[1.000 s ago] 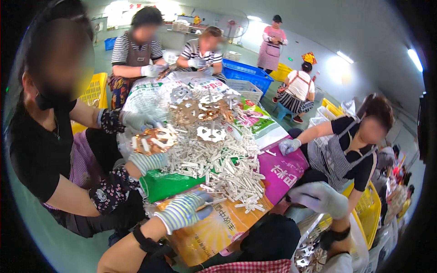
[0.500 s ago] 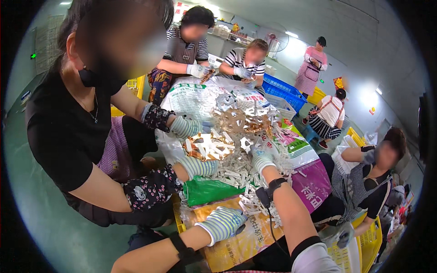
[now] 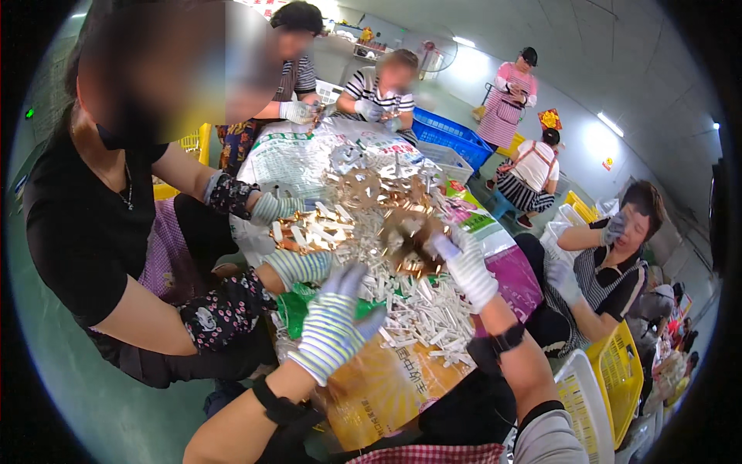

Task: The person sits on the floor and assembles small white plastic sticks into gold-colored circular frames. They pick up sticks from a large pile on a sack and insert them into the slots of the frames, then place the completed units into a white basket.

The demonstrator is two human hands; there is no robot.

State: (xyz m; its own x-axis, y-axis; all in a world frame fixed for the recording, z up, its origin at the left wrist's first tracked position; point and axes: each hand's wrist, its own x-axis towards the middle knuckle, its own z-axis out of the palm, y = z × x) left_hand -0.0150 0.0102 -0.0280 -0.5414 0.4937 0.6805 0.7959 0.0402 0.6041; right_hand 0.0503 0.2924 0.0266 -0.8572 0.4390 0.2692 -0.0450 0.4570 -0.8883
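Note:
My left hand [image 3: 334, 323], in a striped glove, hovers open over the near side of the work surface, fingers stretched forward and thumb apart. A copper-coloured round frame [image 3: 411, 241] with small prongs, blurred by motion, is gripped at its right edge by my right hand [image 3: 468, 271]. Below it spreads a heap of small white plastic strips [image 3: 429, 313]. Just left of the heap, a co-worker's gloved hands [image 3: 297, 267] hold a similar copper-coloured piece [image 3: 313, 230] with white strips on it.
More copper-coloured frames [image 3: 379, 189] lie in a pile at the middle. Printed sacks [image 3: 394, 387] cover the surface. Co-workers sit at the left, far side and right. A blue crate [image 3: 448, 139] stands at the back, a yellow basket [image 3: 618, 371] at the right.
My right hand has come up with a copper-coloured frame in it. My left hand has lifted and reached forward, its fingers opening. The view has shifted slightly to the right.

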